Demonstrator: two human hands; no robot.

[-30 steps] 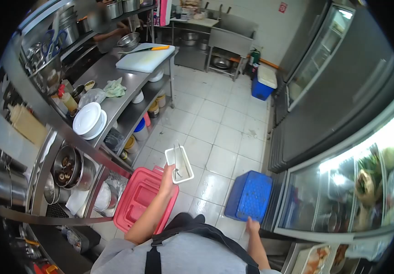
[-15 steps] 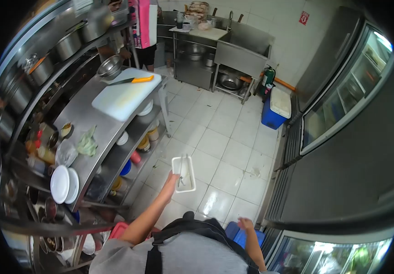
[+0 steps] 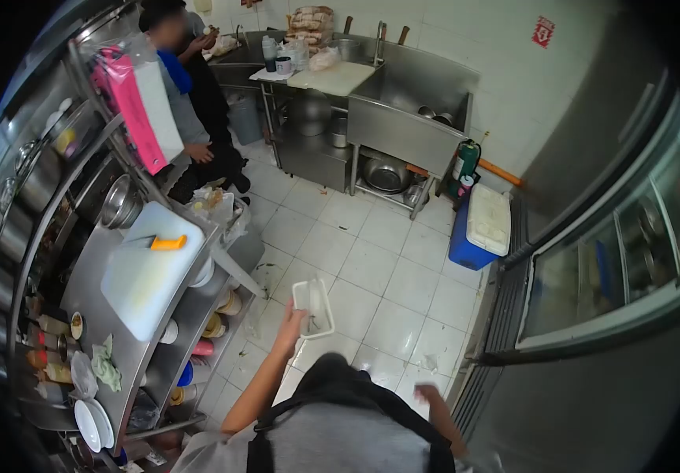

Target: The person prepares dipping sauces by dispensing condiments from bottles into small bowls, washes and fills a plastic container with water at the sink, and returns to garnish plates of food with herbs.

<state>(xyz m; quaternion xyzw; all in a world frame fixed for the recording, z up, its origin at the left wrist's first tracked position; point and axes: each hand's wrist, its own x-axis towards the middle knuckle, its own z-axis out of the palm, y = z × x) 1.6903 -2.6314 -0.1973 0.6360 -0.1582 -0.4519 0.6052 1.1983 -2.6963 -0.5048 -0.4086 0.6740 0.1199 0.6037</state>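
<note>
My left hand [image 3: 289, 329] grips the left edge of a white rectangular container [image 3: 314, 306], held out over the tiled floor. A thin metal utensil lies inside the container, its shape hard to make out. Low at the right, my right hand [image 3: 428, 392] hangs near the dark fridge front, blurred, and its fingers are too smeared to read. Left of the container stands a steel table [image 3: 88, 288] with a white cutting board [image 3: 139, 276] and an orange-handled knife [image 3: 168, 243] on it.
People [image 3: 182, 91] stand at the upper left near a pink and white hanging item [image 3: 131, 106]. A bin [image 3: 252, 244] stands by the table's far end. Ahead is a steel sink [image 3: 407, 130]; a blue cooler [image 3: 468, 236] and tall fridges [image 3: 592, 276] line the right.
The view has moved forward along the aisle. The red crate and the blue crate have left view, and the sink and people appear nearer. The container stays in my left hand.
</note>
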